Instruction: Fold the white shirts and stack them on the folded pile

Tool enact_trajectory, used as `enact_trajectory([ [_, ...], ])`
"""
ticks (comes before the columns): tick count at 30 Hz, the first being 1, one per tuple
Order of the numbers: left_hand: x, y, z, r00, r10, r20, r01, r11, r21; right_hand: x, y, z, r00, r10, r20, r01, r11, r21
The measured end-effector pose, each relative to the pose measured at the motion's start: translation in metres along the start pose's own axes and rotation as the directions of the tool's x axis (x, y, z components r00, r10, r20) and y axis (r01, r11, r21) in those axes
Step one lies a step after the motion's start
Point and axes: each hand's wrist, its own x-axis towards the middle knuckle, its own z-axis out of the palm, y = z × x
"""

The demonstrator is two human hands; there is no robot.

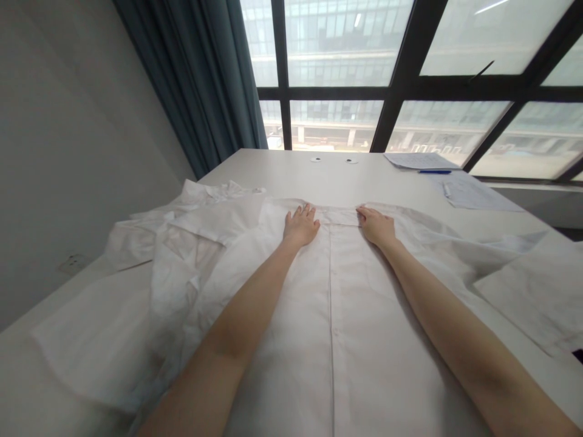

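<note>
A white button-up shirt (359,291) lies spread front side up, its button placket running down the middle toward me. My left hand (302,226) rests flat on the cloth at the left end of the collar, fingers apart. At the collar's right end, my right hand (376,224) has its fingers together, with the thumb and fingertips closed on the collar edge. The right sleeve stretches out over the table to the right. To the left is a rumpled heap of white cloth (173,243); where it parts from the shirt I cannot tell.
The white table (273,167) reaches to large dark-framed windows. Papers (419,161) and a blue pen (434,172) lie at its far right, with another sheet (483,193) nearer. Two small white-and-black pieces (350,161) sit by the far edge. A blue curtain (204,73) hangs at left.
</note>
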Motion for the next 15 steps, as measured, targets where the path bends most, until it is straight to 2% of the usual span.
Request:
enact_trajectory([
  [6,0.001,-0.005,-0.003,0.997,0.036,0.073,-0.037,0.999,0.017,-0.002,0.016,-0.002,0.989,-0.059,0.138,0.062,0.998,-0.024],
  [11,-0.006,-0.035,-0.010,0.995,0.024,0.095,-0.030,0.998,0.062,-0.013,0.042,-0.012,0.982,-0.058,0.181,0.069,0.996,-0.054],
  [15,-0.018,-0.055,-0.021,0.999,-0.019,0.043,0.013,0.992,0.125,-0.025,0.055,-0.023,0.988,-0.019,0.154,0.032,0.996,-0.083],
])
